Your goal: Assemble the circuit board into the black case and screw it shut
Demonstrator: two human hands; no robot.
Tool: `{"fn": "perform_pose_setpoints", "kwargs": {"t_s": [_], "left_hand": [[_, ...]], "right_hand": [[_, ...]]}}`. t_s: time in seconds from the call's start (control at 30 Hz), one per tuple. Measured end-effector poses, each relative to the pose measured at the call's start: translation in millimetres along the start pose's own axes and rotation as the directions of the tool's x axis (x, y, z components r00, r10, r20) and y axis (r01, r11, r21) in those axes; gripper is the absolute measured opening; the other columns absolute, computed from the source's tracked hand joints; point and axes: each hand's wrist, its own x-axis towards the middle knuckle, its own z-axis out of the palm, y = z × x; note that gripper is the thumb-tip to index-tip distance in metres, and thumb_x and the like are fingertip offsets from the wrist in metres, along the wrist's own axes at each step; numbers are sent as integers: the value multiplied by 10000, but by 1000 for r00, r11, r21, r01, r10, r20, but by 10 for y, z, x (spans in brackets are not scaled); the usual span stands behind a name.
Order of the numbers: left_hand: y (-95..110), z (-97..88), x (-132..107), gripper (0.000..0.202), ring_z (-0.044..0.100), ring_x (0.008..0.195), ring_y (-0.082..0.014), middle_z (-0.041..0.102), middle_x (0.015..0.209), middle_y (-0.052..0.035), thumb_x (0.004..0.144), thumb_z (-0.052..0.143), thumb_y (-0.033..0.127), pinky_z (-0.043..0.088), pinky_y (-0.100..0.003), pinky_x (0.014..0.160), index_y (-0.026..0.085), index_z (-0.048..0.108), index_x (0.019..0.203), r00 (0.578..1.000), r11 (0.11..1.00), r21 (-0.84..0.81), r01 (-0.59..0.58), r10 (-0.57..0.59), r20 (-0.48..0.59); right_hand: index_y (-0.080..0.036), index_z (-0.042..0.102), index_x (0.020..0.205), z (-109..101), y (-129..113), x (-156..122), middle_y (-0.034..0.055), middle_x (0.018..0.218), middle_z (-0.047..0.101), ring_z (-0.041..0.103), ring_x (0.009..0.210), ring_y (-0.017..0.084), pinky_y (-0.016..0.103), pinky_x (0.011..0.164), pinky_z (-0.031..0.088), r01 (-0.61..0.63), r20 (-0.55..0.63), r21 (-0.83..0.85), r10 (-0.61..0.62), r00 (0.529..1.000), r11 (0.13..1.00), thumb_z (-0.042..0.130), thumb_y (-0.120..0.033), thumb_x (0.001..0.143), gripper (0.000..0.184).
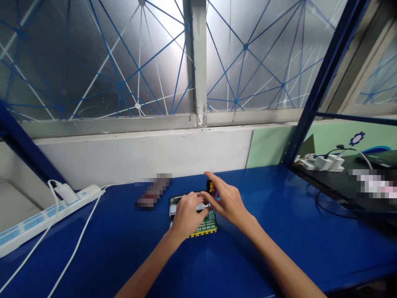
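Note:
A black screwdriver handle (210,186) with yellow marks stands between the thumb and fingers of my right hand (228,200). The index finger of that hand stretches up past the handle's top. Close beside it, my left hand (187,214) has its fingers and thumb pinched together near the lower end of the handle. What lies between those fingertips is hidden. Beneath both hands sits a small open case (172,203) with a pale inner part. Its green bit tray (211,224) has a yellow toothed front edge (203,234) and holds rows of small pieces.
The blue table (130,252) carries a blurred-out flat object (155,190) behind the case to the left. A white power strip (52,215) with white cables lies at the left. At the right, a black surface holds white plugs (328,162) and a dark cable.

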Motion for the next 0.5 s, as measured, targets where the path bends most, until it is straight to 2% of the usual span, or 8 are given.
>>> {"fn": "perform_pose_setpoints", "kwargs": {"t_s": [0.13, 0.3, 0.5], "left_hand": [[-12, 66, 24, 122, 673, 786, -214, 738, 821, -16, 763, 661, 116, 523, -341, 758, 217, 720, 727, 997, 996, -91, 11, -18, -72], [-31, 86, 21, 188, 693, 777, -199, 745, 838, -30, 782, 592, 116, 538, -298, 721, 219, 748, 769, 998, 965, -262, 16, -31, -53], [2, 82, 7, 244, 681, 726, -183, 743, 799, -24, 793, 530, 87, 535, -283, 707, 205, 722, 700, 999, 968, -248, 33, -40, -26]], "right_hand": [[-194, 331, 1438, 1, -17, -4, 96, 1038, 648, 623, 769, 179, 300, 682, 501, -9, 1, 6, 9, 1000, 1000, 444, -369, 971, 512], [-199, 303, 1458, -27, -46, 7, 79, 1023, 637, 592, 705, 154, 281, 648, 487, -27, 13, 44, 26, 1000, 999, 440, -303, 956, 531], [-221, 287, 1470, -38, -53, 6, 72, 1052, 623, 588, 732, 161, 279, 658, 500, -50, 39, 117, 45, 998, 992, 452, -212, 904, 590]]}}
